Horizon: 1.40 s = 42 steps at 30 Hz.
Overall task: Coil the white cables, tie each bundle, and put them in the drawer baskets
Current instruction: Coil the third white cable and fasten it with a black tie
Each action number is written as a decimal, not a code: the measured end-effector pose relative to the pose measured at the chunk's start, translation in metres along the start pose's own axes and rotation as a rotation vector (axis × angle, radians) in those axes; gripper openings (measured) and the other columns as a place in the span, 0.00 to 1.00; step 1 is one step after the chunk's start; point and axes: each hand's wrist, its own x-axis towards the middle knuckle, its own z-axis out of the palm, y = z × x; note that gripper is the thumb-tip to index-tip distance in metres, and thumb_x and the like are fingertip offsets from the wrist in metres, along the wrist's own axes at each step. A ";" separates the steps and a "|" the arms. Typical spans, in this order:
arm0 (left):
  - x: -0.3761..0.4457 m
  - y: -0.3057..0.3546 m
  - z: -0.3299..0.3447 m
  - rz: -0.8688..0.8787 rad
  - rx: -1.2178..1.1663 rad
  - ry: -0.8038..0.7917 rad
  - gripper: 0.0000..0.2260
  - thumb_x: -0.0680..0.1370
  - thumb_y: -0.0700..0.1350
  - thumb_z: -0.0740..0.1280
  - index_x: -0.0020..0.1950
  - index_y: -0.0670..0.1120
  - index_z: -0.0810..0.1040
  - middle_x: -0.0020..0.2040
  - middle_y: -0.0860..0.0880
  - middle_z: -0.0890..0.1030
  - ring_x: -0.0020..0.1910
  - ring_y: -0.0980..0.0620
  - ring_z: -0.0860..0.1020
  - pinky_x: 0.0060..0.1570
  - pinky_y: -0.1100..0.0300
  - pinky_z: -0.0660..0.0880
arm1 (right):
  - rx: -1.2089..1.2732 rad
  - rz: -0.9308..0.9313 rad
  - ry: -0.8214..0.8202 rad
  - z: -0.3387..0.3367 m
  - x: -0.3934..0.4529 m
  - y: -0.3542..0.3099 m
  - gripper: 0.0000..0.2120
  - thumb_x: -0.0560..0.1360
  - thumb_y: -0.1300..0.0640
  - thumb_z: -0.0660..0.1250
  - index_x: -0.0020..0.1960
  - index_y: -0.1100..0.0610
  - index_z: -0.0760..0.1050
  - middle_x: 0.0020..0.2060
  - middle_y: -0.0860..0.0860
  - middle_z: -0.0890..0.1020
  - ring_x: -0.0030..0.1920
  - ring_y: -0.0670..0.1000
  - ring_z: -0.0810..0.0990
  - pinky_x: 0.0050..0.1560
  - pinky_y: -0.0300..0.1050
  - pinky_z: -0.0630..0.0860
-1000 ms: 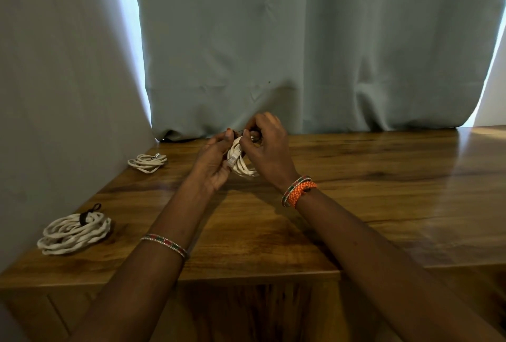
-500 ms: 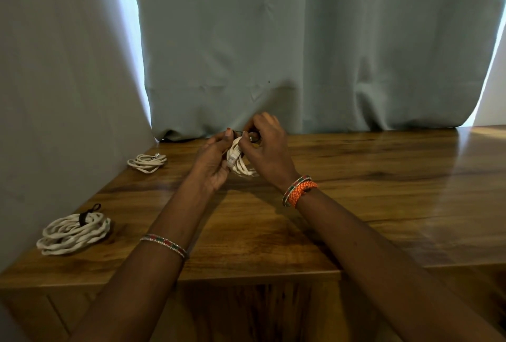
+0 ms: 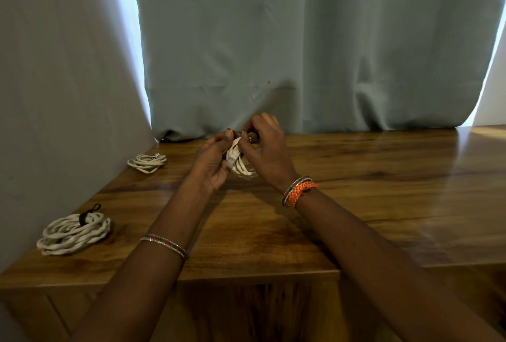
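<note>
The wooden tabletop (image 3: 356, 204) runs wide to the right of the hands, bare and glossy out to the far right, where a patch of light falls on it. Its near edge runs below the forearms, with a darker recess under the middle. Along its back edge hangs a grey-green curtain (image 3: 301, 54), the hem resting on the wood just behind the hands; a pale wall (image 3: 54, 81) closes the table's left side.

Both forearms reach forward over the table and meet near its back edge. The left hand (image 3: 212, 162) is turned palm inward, fingers curled round the side of a small coiled white cable (image 3: 241, 166), its thumb at the top of the coil. The right hand (image 3: 267, 150) comes in from the other side, knuckles up, fingertips pinching a dark tie (image 3: 253, 136) at the top of the coil. The coil is held between the two hands just above the wood; a white plug end lies against its left side.

A beaded bracelet (image 3: 164, 243) circles the left forearm, and an orange woven band (image 3: 299, 191) with a beaded one sits at the right wrist.

Left of the hands, near the wall, lies a thin white cable bundle (image 3: 146, 162). Nearer the table's front-left corner lies a thicker white bundle (image 3: 75, 233) bound with a black tie (image 3: 83, 217). Both are well apart from the hands.
</note>
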 end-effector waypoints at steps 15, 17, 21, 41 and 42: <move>-0.006 0.003 -0.002 -0.107 0.069 -0.098 0.06 0.79 0.38 0.60 0.45 0.41 0.75 0.32 0.49 0.83 0.32 0.56 0.82 0.35 0.63 0.80 | 0.025 0.068 -0.096 -0.003 0.000 0.009 0.03 0.73 0.64 0.68 0.40 0.62 0.76 0.35 0.51 0.74 0.40 0.48 0.71 0.37 0.33 0.64; -0.006 0.005 -0.003 -0.122 0.063 -0.084 0.06 0.79 0.38 0.60 0.45 0.41 0.75 0.32 0.48 0.83 0.32 0.55 0.82 0.36 0.62 0.80 | 0.087 0.117 -0.090 -0.004 0.000 0.009 0.03 0.72 0.65 0.68 0.40 0.62 0.77 0.35 0.52 0.76 0.39 0.48 0.72 0.37 0.35 0.68; -0.009 0.012 -0.002 -0.034 0.117 -0.023 0.04 0.77 0.37 0.63 0.42 0.42 0.74 0.29 0.50 0.82 0.30 0.56 0.81 0.33 0.63 0.80 | 0.343 0.307 -0.104 -0.004 0.004 0.009 0.02 0.73 0.64 0.69 0.42 0.62 0.78 0.36 0.54 0.79 0.38 0.47 0.76 0.40 0.38 0.74; -0.016 0.002 0.003 0.682 0.934 0.212 0.04 0.72 0.48 0.66 0.39 0.48 0.76 0.34 0.54 0.77 0.35 0.52 0.76 0.39 0.52 0.75 | 0.518 0.483 -0.436 -0.017 0.013 0.022 0.11 0.71 0.73 0.67 0.53 0.67 0.76 0.39 0.51 0.80 0.41 0.40 0.80 0.45 0.32 0.77; -0.015 0.000 0.003 0.701 0.956 0.206 0.04 0.71 0.48 0.66 0.39 0.49 0.76 0.34 0.54 0.77 0.35 0.52 0.76 0.38 0.52 0.75 | 0.501 0.461 -0.420 -0.017 0.012 0.022 0.10 0.72 0.73 0.66 0.53 0.68 0.76 0.40 0.51 0.81 0.40 0.40 0.80 0.45 0.32 0.77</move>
